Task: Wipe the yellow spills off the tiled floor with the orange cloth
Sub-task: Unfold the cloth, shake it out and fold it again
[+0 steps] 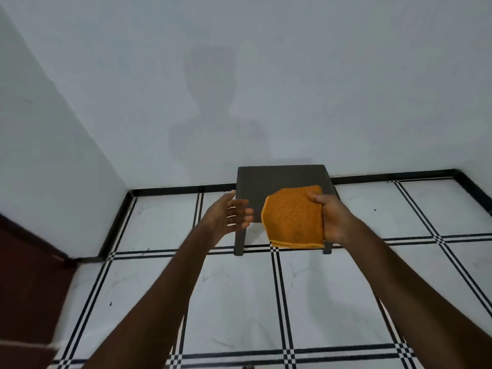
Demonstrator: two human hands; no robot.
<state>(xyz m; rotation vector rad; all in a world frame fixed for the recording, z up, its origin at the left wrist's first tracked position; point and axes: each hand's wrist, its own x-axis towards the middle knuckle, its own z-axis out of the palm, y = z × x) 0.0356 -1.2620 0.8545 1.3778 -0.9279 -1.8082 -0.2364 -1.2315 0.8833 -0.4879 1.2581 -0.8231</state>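
At the far left edge a dark reddish-brown door [29, 275] stands against the white side wall [53, 129]. Moving right, the left hand [229, 215] is raised with its palm turned toward the middle, its fingers spread loosely and only slightly bent; it holds nothing and touches nothing, hanging just beside the near left corner of a small dark grey table [279, 182]. That table stands against the white back wall [292, 75], two of its legs showing on the floor. Right of the free hand, the folded orange cloth [292, 219] is held up in the air in front of the table's top, clear of the floor. The right hand [332, 219] grasps it along its right edge, thumb over the upper corner and fingers wrapped behind. Beneath both outstretched forearms spreads the tiled floor [239, 302], white marbled tiles crossed by black double lines, with a black skirting [386, 178] along the walls. No yellow spills show anywhere on the tiles in view.
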